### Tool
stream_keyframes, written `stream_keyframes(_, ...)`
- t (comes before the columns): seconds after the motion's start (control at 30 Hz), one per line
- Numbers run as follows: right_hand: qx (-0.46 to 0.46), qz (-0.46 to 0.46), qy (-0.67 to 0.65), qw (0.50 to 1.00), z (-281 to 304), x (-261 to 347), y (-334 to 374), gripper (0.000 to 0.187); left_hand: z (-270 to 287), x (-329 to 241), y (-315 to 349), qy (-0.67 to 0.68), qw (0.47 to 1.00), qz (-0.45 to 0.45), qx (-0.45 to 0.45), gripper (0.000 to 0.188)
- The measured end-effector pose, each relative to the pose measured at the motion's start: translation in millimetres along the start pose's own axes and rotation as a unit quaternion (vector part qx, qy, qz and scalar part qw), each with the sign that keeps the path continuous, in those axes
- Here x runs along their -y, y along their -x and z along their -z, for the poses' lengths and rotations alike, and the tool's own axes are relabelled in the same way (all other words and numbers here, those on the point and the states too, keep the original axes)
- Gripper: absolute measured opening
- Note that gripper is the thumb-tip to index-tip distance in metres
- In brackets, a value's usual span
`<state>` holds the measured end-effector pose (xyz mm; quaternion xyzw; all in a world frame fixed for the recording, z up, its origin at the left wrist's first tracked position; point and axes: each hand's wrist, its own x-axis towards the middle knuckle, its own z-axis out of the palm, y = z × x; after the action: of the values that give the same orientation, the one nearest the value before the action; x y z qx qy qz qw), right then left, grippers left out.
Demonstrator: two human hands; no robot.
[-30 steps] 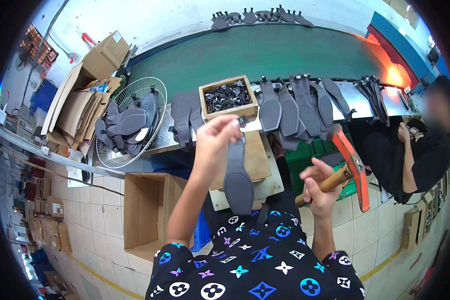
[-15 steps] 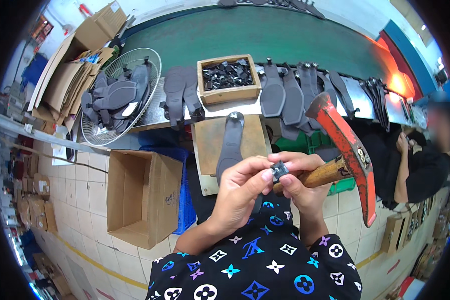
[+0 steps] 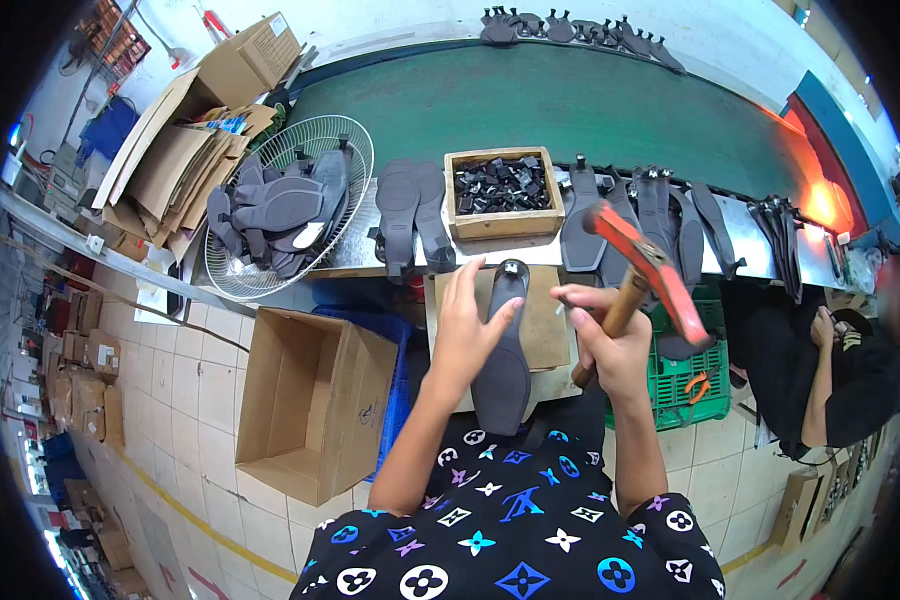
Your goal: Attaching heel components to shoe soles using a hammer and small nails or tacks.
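Note:
A dark grey shoe sole (image 3: pixel 503 385) lies lengthwise over a tan board (image 3: pixel 545 330) in front of me, its heel end pointing away and topped by a small black piece with a shiny spot. My left hand (image 3: pixel 467 325) is open at the sole's left side, fingers spread, thumb over the sole; whether it touches cannot be made out. My right hand (image 3: pixel 620 350) is closed round the wooden handle of a hammer (image 3: pixel 660 270) with a worn red head, tilted up to the right. Thumb and forefinger of that hand also pinch a small, thin, pale-tipped thing.
Beyond the board stands a wooden box (image 3: pixel 505 225) of small black pieces, with more soles on both sides. A wire basket (image 3: pixel 355 230) of soles is left, above a cardboard box (image 3: pixel 315 400). A green crate (image 3: pixel 690 385) stands right, near a seated person (image 3: pixel 820 370).
My hands have come apart from the small black piece they held together. The left has opened and moved to the sole; the right keeps the hammer. The view has shifted.

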<state>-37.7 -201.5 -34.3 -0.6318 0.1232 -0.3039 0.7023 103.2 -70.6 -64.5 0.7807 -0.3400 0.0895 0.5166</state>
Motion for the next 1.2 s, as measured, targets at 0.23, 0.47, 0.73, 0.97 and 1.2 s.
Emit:
stream_keyframes(0.23,0.032,0.001,0.088,0.996,-12,-24,-42,0.019,-23,43,-30,0.162,0.968,0.043,0.187,0.033)
stream_keyframes(0.47,0.095,-0.034,0.15,0.984,-9,-57,-63,0.022,-14,40,-9,0.175,0.97,0.106,0.128,0.026)
stream_keyframes(0.73,0.137,-0.005,0.202,0.97,-17,-50,-60,0.021,-7,34,8,0.165,0.974,0.125,0.09,0.028)
stream_keyframes(0.97,0.14,0.133,0.331,0.924,-29,-38,-54,0.017,-12,47,11,0.122,0.988,0.062,0.072,0.025)
stream_keyframes(1.2,0.127,0.006,0.314,0.941,-25,-41,-57,0.017,-14,49,11,0.142,0.981,0.097,0.088,0.028)
